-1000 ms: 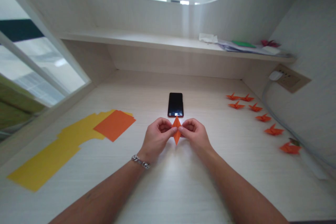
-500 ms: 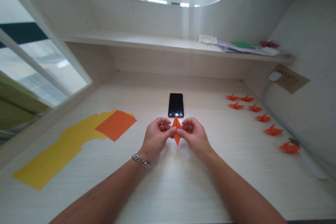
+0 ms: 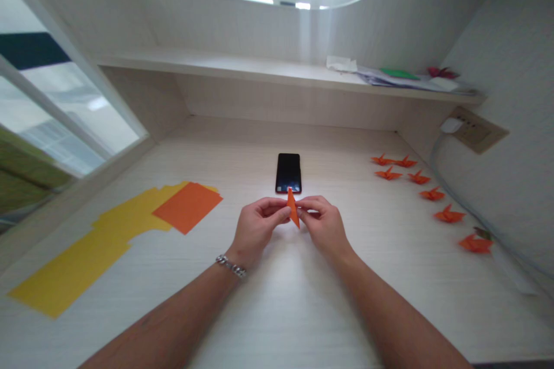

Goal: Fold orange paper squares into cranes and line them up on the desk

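Observation:
A small folded orange paper piece [image 3: 293,207] is held above the pale wooden desk [image 3: 277,300], pinched between both hands. My left hand [image 3: 257,228], with a metal bracelet on its wrist, grips its left side with thumb and fingers closed. My right hand [image 3: 322,223] pinches its right side the same way. The piece now looks narrow and pointed, seen nearly edge-on. Just beyond it lies a black phone [image 3: 288,172], screen up.
Yellow sheets [image 3: 82,259] with an orange sheet [image 3: 187,206] on top lie at the left. Several finished orange folded figures [image 3: 433,193] line the right side. A shelf [image 3: 277,72] with papers runs along the back; a wall socket [image 3: 474,127] with cable is at right.
The orange piece has been folded narrower or turned edge-on between my fingers and raised slightly. Both hands stay in almost the same place.

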Action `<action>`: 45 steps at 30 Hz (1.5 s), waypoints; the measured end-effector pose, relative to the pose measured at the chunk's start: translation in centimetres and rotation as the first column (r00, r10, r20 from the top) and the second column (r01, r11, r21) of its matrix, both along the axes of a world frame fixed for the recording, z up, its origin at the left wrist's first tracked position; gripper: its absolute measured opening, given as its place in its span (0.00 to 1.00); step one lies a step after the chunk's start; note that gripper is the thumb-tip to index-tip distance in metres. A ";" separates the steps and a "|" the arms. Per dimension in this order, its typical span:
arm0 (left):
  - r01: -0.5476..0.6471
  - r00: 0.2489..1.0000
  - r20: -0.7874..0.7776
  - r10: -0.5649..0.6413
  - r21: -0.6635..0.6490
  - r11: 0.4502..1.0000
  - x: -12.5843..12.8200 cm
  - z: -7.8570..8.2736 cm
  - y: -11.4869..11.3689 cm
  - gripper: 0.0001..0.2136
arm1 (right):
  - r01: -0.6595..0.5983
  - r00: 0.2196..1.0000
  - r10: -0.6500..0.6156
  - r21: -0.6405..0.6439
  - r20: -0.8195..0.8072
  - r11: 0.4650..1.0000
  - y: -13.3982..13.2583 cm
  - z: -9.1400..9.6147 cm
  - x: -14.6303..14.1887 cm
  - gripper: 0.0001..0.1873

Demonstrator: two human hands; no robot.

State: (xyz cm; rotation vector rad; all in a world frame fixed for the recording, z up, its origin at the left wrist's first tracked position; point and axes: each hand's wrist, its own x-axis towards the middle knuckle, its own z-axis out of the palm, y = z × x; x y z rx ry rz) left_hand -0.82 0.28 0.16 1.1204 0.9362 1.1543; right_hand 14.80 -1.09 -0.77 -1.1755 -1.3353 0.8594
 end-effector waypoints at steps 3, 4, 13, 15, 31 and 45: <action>0.005 0.999 -0.044 -0.005 0.016 1.000 0.1 0.1 -0.1 0.14 | -0.054 0.998 0.054 -0.032 -0.012 0.998 -0.2 0.4 0.0 0.11; 0.012 0.998 -0.055 -0.011 0.025 1.000 0.1 0.2 -0.1 0.14 | -0.082 0.996 0.080 -0.057 -0.032 0.995 -0.2 0.5 0.0 0.12; -0.012 0.978 -0.204 0.041 0.139 0.990 0.1 0.4 0.0 0.13 | -0.294 0.874 0.180 -0.195 -0.451 0.936 0.2 -0.3 -0.3 0.15; -0.038 0.973 -0.219 0.076 0.172 0.984 0.0 0.5 0.0 0.12 | -0.325 0.831 0.179 -0.199 -0.526 0.924 0.2 -0.1 -0.2 0.17; -0.088 0.986 -0.121 0.110 0.174 0.981 0.1 0.1 -0.1 0.08 | -0.133 0.956 0.087 -0.147 -0.280 0.980 0.3 -0.2 -0.5 0.12; -0.036 0.998 -0.049 0.042 0.118 0.992 0.2 0.5 -0.4 0.14 | -0.053 0.958 0.028 -0.081 -0.284 0.995 -0.2 0.5 -0.7 0.17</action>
